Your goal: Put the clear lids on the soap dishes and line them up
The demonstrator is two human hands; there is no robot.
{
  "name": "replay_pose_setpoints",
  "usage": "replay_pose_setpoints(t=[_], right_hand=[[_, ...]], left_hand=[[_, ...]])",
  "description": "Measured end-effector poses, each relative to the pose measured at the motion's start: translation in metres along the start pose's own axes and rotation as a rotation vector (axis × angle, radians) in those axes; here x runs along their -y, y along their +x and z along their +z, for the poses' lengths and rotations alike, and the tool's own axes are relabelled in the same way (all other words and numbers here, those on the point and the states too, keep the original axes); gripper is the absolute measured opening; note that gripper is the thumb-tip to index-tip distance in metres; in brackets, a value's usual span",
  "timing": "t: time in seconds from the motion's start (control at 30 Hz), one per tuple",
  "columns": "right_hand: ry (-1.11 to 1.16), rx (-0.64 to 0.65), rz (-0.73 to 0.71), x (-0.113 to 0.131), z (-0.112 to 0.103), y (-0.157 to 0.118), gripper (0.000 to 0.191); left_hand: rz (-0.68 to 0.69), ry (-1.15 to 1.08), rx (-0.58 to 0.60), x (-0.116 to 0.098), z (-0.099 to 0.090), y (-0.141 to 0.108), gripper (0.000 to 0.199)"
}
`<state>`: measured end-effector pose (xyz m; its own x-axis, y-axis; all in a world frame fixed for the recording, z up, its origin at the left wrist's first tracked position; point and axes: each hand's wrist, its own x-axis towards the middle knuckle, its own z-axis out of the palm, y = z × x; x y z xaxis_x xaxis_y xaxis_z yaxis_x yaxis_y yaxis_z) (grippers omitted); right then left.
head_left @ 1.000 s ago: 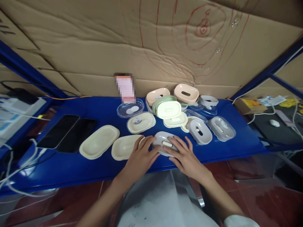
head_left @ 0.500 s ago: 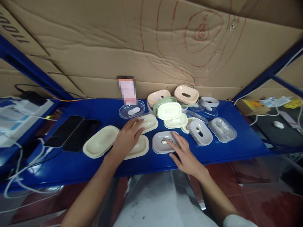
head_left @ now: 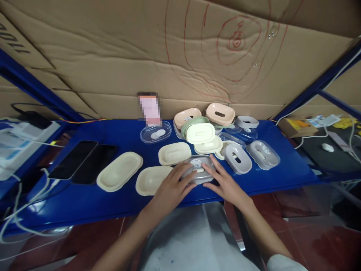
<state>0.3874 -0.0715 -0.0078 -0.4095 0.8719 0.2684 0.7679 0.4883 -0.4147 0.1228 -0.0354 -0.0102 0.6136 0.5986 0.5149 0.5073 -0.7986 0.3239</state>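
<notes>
In front of me a clear plastic lid [head_left: 197, 162] with a round sticker sits over a grey soap dish [head_left: 200, 181]. My left hand [head_left: 174, 185] grips the lid's left side, fingers curved over its edge. On the right side, my right hand [head_left: 224, 182] holds the lid and dish, its thumb low at the near edge. Whether the lid is fully seated I cannot tell. Cream oval trays [head_left: 175, 153] lie close by on the left; another cream tray [head_left: 152, 180] is partly hidden behind my left hand.
Peach dishes [head_left: 220, 113], green and cream pieces are heaped behind. Grey dishes [head_left: 238, 158] and a lidded grey one [head_left: 263, 154] lie to the right. Another clear lid [head_left: 155, 131] holds white discs. Phones [head_left: 73, 160] and cables are at left; cardboard [head_left: 113, 56] stands behind.
My left hand has brought the clear lid from a cream tray rightward onto the grey soap dish, baring that tray. My right hand has stayed at the dish's right side.
</notes>
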Motion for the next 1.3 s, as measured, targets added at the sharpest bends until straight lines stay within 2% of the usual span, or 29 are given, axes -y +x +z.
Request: replay_pose_setpoints(t=[0.17,0.3,0.5,0.7,0.8,0.87,0.93,0.97,1.03,1.1,1.13,1.2,1.3], right_hand=[[-0.076,-0.013,-0.131,-0.012,-0.003,-0.001,0.087],[-0.115,-0.028,-0.139,-0.009,0.003,-0.003,0.087],[-0.145,-0.024,-0.165,-0.004,0.003,-0.004,0.085],[-0.049,0.001,-0.163,-0.007,0.002,0.002,0.077],[-0.063,-0.05,-0.206,-0.004,0.001,-0.001,0.073],[-0.143,-0.147,-0.218,-0.007,-0.01,-0.015,0.073],[-0.27,-0.339,-0.129,-0.023,-0.033,-0.041,0.074],[-0.344,-0.477,-0.021,-0.038,-0.048,-0.057,0.074],[-0.533,-0.78,0.222,-0.078,-0.079,-0.094,0.074],[-0.695,-0.977,0.411,-0.124,-0.103,-0.127,0.085],[-0.722,-1.005,0.502,-0.144,-0.11,-0.141,0.09],[-0.698,-0.981,0.639,-0.176,-0.113,-0.161,0.09],[-0.604,-0.82,0.694,-0.198,-0.102,-0.171,0.091]], left_hand=[[0.014,0.006,-0.034,0.001,0.001,0.0,0.032],[0.046,0.081,-0.049,-0.001,0.004,-0.007,0.032],[0.121,0.2,-0.138,-0.001,0.009,-0.02,0.04],[0.146,0.241,-0.153,-0.002,0.01,-0.016,0.034],[0.149,0.205,-0.145,-0.006,0.003,-0.014,0.034],[0.135,0.203,-0.168,-0.008,-0.006,-0.018,0.038],[0.058,0.225,-0.182,-0.007,-0.018,-0.026,0.042],[0.003,0.246,-0.181,-0.004,-0.025,-0.031,0.044],[-0.096,0.302,-0.176,0.002,-0.036,-0.044,0.043],[-0.16,0.345,-0.162,0.008,-0.041,-0.059,0.041],[-0.177,0.354,-0.151,0.01,-0.042,-0.065,0.039],[-0.191,0.351,-0.11,0.009,-0.04,-0.075,0.034],[-0.165,0.294,-0.008,0.0,-0.034,-0.079,0.035]])
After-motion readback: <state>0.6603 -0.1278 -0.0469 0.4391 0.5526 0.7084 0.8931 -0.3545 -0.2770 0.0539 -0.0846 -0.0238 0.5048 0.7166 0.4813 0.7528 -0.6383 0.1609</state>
